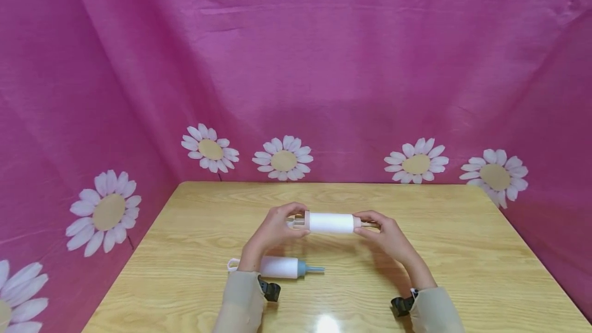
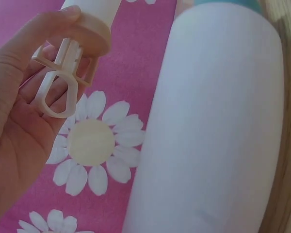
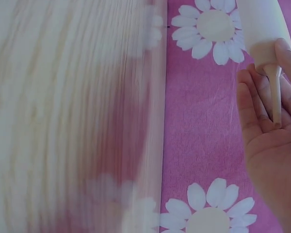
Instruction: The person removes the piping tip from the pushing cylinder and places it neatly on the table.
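Level over the table, a white balloon pump with beige ends spans the space between the two hands. The left hand grips its left end by the beige cap, thumb on the near side; the looped handle lies by the palm in the left wrist view. At the other end, the right hand pinches the beige collar, and the thin nozzle points into the palm. A second balloon pump, white with a blue-grey cap and nozzle, lies on the table, partly covered by the left forearm.
The wooden table runs back to a pink cloth printed with daisies, which also hangs along both sides. Each wrist wears a black camera. A bright light reflection shows near the table's front.
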`<state>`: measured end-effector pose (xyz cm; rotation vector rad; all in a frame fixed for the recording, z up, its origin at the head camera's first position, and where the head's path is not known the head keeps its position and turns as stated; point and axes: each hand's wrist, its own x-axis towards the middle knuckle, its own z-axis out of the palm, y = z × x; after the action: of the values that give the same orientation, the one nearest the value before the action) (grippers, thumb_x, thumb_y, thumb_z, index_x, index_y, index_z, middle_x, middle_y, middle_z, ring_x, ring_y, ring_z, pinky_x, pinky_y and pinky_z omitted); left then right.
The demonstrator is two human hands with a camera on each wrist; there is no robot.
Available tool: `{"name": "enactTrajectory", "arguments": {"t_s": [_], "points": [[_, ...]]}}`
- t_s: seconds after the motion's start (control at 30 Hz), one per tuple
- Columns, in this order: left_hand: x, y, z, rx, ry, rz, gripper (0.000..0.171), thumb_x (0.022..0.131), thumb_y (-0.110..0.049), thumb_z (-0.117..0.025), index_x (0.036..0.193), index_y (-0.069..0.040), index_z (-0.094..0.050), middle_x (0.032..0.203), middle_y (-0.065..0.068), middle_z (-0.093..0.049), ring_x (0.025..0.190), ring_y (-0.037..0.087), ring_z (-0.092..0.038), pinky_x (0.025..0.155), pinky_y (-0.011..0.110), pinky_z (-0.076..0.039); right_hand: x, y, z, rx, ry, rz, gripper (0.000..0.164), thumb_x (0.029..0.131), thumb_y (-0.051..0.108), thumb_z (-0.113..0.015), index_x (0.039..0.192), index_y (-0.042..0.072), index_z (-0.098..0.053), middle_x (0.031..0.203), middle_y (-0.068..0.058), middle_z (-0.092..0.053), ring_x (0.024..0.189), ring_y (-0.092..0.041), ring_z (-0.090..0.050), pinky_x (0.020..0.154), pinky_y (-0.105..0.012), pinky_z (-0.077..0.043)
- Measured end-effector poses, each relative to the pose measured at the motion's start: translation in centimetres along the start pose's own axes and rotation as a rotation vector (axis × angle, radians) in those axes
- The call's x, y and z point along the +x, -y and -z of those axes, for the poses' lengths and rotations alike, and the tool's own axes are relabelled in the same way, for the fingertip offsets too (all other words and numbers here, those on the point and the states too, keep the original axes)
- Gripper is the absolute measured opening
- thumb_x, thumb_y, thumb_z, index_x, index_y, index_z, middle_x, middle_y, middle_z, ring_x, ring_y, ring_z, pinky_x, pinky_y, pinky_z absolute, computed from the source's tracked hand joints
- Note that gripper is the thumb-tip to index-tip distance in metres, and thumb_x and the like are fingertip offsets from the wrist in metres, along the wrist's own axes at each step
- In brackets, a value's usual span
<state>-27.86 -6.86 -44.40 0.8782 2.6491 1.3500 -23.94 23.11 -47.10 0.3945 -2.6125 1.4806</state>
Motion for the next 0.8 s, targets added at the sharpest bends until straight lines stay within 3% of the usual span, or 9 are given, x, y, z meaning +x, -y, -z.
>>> {"name": "enactTrajectory", "arguments": {"t_s": [0.2,0.37,0.53,0.8], "points": [[0.0,0.0,-0.2,0.002,-0.002,-0.006,0.047,0.080,-0.020,-0.081,0.124,-0.015,-0.063,0.121,0.002,-0.070,0.114,0.020,-0.065,0.101,0.041,-0.052,-0.1,-0.3,0.1,0.006,0.005,0.015,0.036,0.089,0.026,-0.072,0.122,0.011,-0.065,0.117,-0.012,-0.070,0.107,-0.018,-0.062,0.084,-0.023,-0.054],[0.0,0.0,-0.1,0.004,-0.003,-0.007,0.048,0.081,-0.021,-0.081,0.125,-0.014,-0.063,0.121,0.001,-0.070,0.113,0.019,-0.065,0.100,0.041,-0.052,0.0,-0.3,0.2,0.044,0.009,-0.012,0.038,0.089,0.028,-0.071,0.123,0.012,-0.064,0.119,-0.012,-0.069,0.102,-0.004,-0.061,0.083,-0.022,-0.054],[0.1,0.0,0.0,0.009,-0.015,-0.015,0.047,0.080,-0.020,-0.081,0.123,-0.014,-0.063,0.118,0.001,-0.070,0.111,0.019,-0.066,0.099,0.041,-0.052,0.2,-0.3,0.7,0.127,0.008,-0.062,0.038,0.097,0.027,-0.061,0.126,0.004,-0.061,0.121,-0.015,-0.067,0.098,0.005,-0.060,0.086,-0.024,-0.054],[0.1,0.0,0.0,0.036,-0.024,-0.037,0.047,0.080,-0.019,-0.082,0.122,-0.016,-0.064,0.118,0.001,-0.070,0.108,0.016,-0.066,0.096,0.038,-0.053,0.9,-0.5,1.1,0.242,0.099,-0.157,0.043,0.102,0.026,-0.052,0.110,-0.014,-0.062,0.088,-0.014,-0.073,0.079,-0.014,-0.070,0.083,-0.042,-0.059]]}}
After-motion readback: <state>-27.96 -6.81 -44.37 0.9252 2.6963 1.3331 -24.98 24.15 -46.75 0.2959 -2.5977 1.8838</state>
